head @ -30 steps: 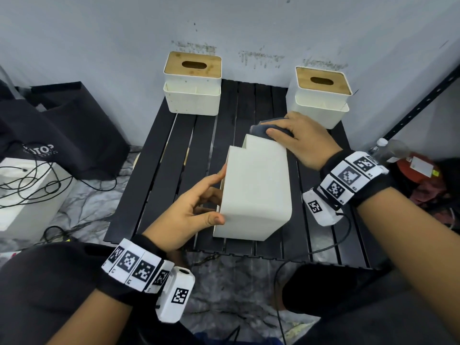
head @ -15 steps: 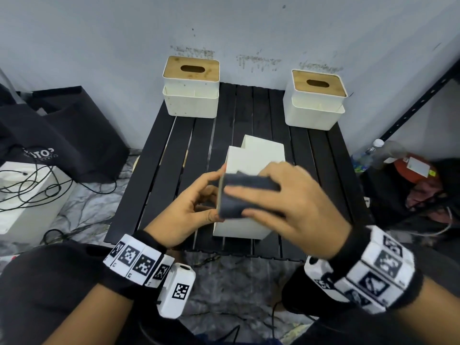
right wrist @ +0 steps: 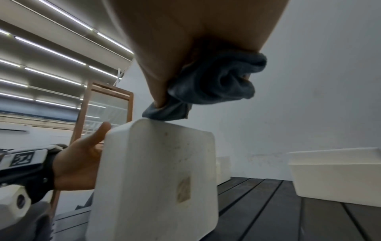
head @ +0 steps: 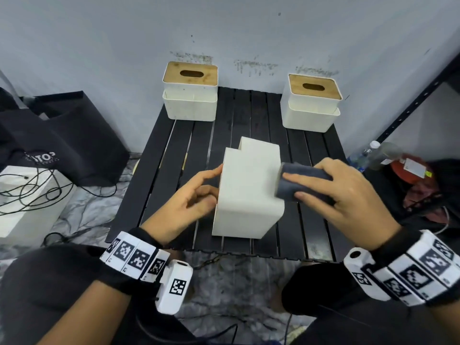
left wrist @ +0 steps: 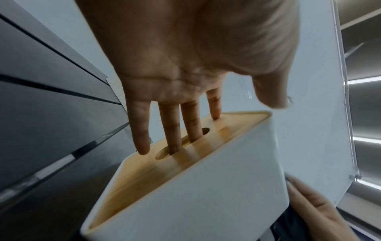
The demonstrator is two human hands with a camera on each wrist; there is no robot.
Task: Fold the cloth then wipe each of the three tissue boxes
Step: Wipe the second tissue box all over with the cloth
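Against the tipped tissue box (head: pixel 249 190), right hand (head: pixel 348 195) grip clutches folded cloth (head: pixel 302 183).

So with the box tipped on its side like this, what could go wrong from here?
The middle tissue box is steadied only by the left hand, two fingers poked into its lid slot; a hard wipe could slide or topple it. The cloth in the right hand looks bunched and may unfold.

Dark grey cloth (head: pixel 302 182), white box (head: pixel 249 192)
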